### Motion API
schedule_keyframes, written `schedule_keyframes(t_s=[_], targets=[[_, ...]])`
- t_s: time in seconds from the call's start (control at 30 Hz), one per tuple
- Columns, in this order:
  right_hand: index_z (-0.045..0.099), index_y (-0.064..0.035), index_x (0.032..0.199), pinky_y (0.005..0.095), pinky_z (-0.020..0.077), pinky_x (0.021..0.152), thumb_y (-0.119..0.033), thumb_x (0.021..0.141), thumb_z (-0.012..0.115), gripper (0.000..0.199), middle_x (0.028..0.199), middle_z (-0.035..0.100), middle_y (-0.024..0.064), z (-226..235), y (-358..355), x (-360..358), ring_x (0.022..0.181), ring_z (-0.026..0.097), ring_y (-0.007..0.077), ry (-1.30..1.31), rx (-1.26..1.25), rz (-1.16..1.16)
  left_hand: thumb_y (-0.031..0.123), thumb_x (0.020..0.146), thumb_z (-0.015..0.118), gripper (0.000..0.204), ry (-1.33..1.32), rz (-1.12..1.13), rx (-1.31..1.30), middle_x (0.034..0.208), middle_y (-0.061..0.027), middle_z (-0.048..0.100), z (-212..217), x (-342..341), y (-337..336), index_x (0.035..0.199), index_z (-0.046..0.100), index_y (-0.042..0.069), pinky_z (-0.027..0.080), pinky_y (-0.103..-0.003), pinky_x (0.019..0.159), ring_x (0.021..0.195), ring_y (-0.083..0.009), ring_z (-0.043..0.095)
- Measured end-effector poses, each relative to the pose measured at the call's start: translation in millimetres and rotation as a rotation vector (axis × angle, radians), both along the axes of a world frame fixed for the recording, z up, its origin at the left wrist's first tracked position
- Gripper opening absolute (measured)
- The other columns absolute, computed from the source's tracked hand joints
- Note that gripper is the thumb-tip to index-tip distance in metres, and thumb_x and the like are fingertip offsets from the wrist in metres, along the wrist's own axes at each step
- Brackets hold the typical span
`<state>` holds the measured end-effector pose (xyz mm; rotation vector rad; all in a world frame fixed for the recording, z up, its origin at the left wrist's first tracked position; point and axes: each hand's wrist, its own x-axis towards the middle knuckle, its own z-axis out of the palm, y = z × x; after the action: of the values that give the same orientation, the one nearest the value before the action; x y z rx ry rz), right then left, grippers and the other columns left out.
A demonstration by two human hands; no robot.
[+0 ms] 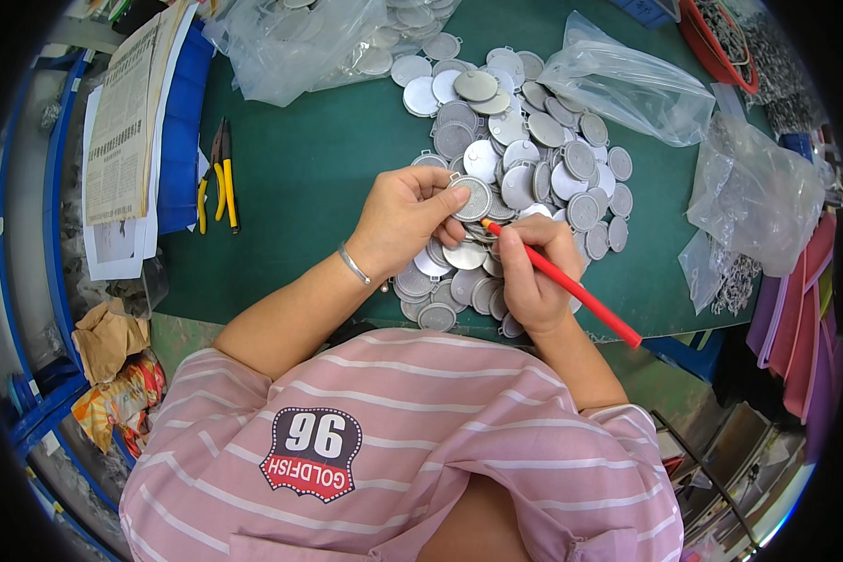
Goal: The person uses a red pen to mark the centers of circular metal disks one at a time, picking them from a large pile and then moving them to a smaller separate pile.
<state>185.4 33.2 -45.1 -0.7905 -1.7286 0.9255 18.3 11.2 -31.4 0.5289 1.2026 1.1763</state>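
Between the thumb and fingers of my left hand is a round grey metal medal with a raised rim and a small loop on its edge. My right hand is closed around a red pencil, its blunt end slanting down to the right. The pencil's pale tip meets or nearly meets the medal's lower edge; I cannot tell if they touch. Under and beyond both hands spreads a heap of similar medals, some showing a smooth bright face, others a dull rimmed one.
The green table carries yellow-handled pliers at left, near a blue bin with papers against it. Clear plastic bags lie at the back and right. A red basin of small metal parts stands far right; pink and purple strips hang nearby.
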Motion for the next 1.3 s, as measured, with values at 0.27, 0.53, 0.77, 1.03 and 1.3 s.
schedule_keyframes(t_s=[0.27,0.53,0.77,1.03,1.3], targets=[[0.052,-0.0016,0.075,0.0287,0.0395,0.050,0.003,0.073,0.061,0.010,0.068,0.058,0.0097,1.6,-0.1,-4.0,0.053,0.052,0.0196,0.083,0.008,0.045,0.008,0.082,0.061,0.026,0.005,0.013,0.001,0.074,-0.0095,0.059,1.1,0.5,0.1,0.097,0.053,-0.011,0.048,-0.021,0.046,0.054,-0.0109,0.058],[0.052,-0.0031,0.074,0.0301,0.0378,0.054,0.000,0.073,0.063,0.011,0.068,0.058,0.0086,8.6,2.1,0.9,0.056,0.053,0.0212,-0.092,0.044,0.162,0.008,0.082,0.060,0.025,-0.012,-0.009,-0.005,0.073,-0.0088,0.059,2.1,-0.3,0.4,0.096,0.053,-0.011,0.047,-0.021,0.045,0.053,-0.0106,0.057],[0.059,-0.0016,0.091,0.0320,0.0440,0.070,0.004,0.072,0.064,0.020,0.085,0.062,0.0120,20.1,13.4,-11.2,0.078,0.058,0.0273,-0.175,0.335,0.092,0.013,0.084,0.059,0.022,-0.018,-0.012,0.015,0.069,-0.0048,0.058,13.0,0.2,-1.1,0.099,0.055,-0.003,0.045,-0.020,0.046,0.051,-0.0081,0.055],[0.051,-0.0002,0.092,0.0192,0.0468,0.054,-0.002,0.083,0.057,0.011,0.081,0.060,0.0096,40.4,14.1,-0.7,0.060,0.057,0.0105,0.381,-0.755,0.089,0.014,0.087,0.054,0.022,0.060,-0.150,0.126,0.070,-0.0033,0.056,28.5,-4.3,-6.8,0.101,0.057,-0.004,0.043,-0.020,0.048,0.056,-0.0083,0.052],[0.047,-0.0012,0.096,0.0226,0.0485,0.059,-0.007,0.087,0.052,0.012,0.086,0.061,0.0135,38.1,11.5,-1.0,0.070,0.059,0.0135,0.450,-0.775,0.054,0.010,0.085,0.056,0.019,0.015,0.097,0.296,0.073,-0.0068,0.058,43.2,-27.0,-7.7,0.098,0.058,-0.004,0.048,-0.023,0.052,0.059,-0.0116,0.057]])
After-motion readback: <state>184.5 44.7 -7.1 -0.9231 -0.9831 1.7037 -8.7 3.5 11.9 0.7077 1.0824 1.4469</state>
